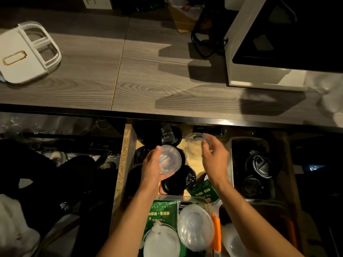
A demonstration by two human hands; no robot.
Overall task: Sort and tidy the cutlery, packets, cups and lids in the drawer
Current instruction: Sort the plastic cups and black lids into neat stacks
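Observation:
The drawer (127,145) stands open below the countertop edge. My left hand (152,166) grips a stack of clear dome lids (169,161) above black cup lids (178,182). My right hand (213,158) holds another clear dome lid (193,143) at its right rim, over the bare wooden drawer floor. Further black lids (156,134) lie at the drawer's back. Green packets (163,212) and clear round lids (194,225) fill a clear tray near me. An orange item (216,230) stands beside them.
A dark bin (259,169) at the drawer's right holds black sip lids. On the wood-grain countertop (148,80) sit a white lidded container (27,52) at left and a white appliance (278,43) at right. Dark clutter fills the space left of the drawer.

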